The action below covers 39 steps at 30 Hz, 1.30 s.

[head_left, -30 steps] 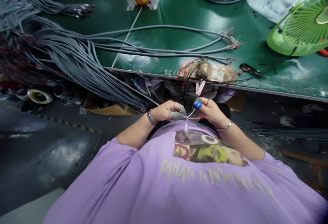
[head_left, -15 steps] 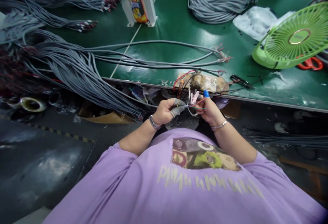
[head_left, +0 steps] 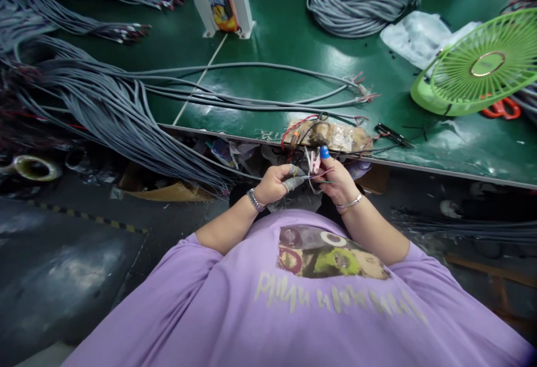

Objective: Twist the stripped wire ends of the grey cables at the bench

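Observation:
My left hand [head_left: 272,183], with grey coverings on its thumb and finger, pinches a grey cable [head_left: 247,176] close to its stripped end. From that end, thin coloured wires [head_left: 324,173] fan out toward my right hand [head_left: 342,182]. My right hand is closed around the wires, its thumb raised and capped in blue; its fingertips are partly hidden. A pink clip [head_left: 314,161] stands just beyond the wires, beside the right thumb. Whether that thumb touches the clip I cannot tell.
The green table [head_left: 268,123] has a taped brown block [head_left: 335,135] at its near edge, with black tweezers-like tool [head_left: 394,135] beside it. Grey cables [head_left: 117,109] hang off the left. A green fan [head_left: 478,65], red-handled scissors [head_left: 501,108] and a cable coil [head_left: 361,0] lie farther off.
My right hand has moved slightly left, closer to my left hand, and its thumb is now nearer the pink clip. The coloured wires are bunched closer together. The view has shifted a little.

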Available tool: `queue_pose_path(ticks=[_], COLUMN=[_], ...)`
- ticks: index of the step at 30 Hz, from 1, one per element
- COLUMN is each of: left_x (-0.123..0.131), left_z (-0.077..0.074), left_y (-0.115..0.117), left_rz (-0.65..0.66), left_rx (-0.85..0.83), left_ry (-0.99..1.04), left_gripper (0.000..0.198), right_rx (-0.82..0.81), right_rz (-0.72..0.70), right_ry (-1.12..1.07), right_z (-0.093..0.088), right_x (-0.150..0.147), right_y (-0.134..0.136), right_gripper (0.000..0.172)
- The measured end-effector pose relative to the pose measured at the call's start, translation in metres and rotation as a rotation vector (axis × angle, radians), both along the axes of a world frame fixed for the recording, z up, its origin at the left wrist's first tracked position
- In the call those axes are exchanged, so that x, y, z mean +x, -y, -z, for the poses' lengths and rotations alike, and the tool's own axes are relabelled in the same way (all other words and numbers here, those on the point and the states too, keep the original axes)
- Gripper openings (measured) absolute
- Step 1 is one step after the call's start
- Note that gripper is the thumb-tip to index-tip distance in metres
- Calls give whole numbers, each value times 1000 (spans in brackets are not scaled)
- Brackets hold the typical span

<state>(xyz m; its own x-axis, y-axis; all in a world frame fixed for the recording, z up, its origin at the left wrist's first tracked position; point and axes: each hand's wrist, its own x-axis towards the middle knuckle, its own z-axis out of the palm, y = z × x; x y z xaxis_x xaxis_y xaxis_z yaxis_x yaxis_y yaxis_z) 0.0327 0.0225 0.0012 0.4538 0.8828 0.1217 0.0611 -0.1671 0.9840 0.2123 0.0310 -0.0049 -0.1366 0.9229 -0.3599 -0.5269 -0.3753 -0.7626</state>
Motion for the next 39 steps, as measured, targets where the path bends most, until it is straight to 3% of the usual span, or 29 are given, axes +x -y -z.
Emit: queue_pose_path(ticks=[5,12,18,23,32,39], left_x=[0,-1,4,3,-2,-13], left_z=[1,-9,-1,4,-6,-9], left_y=[1,1,-2,0,6,17], left_rz=[54,-61,21,74,155,177], left_rx=[34,65,104,131,-28,-71], left_ry=[-11,41,-39,-97,-19,-26], left_gripper=[35,38,36,30,41,37], right_rx=[29,8,-10,36,-69,-145], right_rz=[30,40,26,4,-35,-56], right_ry=[-55,-1,13,-35,-110,-144], right_z=[-1,-2,-6,-4,-9,3], right_x=[-1,-1,-3,-3,0,7], right_y=[1,-1,0,1,5,9], right_gripper=[62,67,60,64,66,63])
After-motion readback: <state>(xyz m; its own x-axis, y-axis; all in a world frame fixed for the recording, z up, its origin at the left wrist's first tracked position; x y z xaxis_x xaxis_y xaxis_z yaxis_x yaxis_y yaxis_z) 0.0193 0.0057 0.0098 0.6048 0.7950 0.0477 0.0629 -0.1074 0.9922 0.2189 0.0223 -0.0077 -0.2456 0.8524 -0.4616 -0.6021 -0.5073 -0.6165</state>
